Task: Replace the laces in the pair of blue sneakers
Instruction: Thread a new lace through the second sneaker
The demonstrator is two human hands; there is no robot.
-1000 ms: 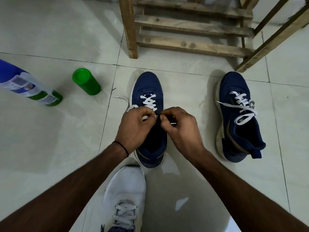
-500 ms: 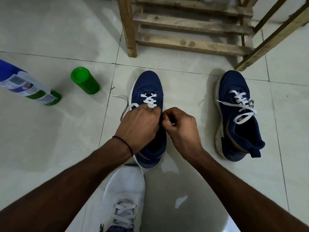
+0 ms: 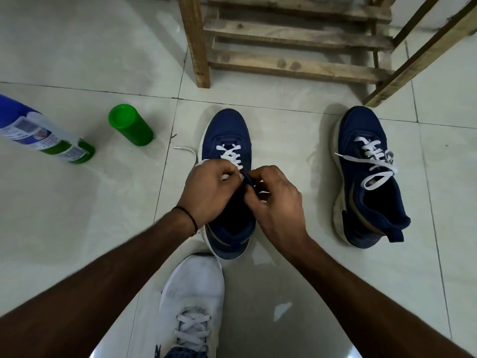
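Meeting over the sneaker point(image 3: 227, 125), the left hand point(image 3: 209, 189) pinches its lace point(image 3: 229, 153), the right hand point(image 3: 280, 202) its edge, seemingly steadying an eyelet.

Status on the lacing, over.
Left hand, right hand both pinching white lace on middle blue sneaker, toe-end rows threaded. Other blue sneaker laced, untied, at right. Green cap, spray can off left.

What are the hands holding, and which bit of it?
The left hand pinches the white flat shoelace just past its crossed rows; the right hand seems to pinch the middle blue fabric sneaker at its lacing edge.
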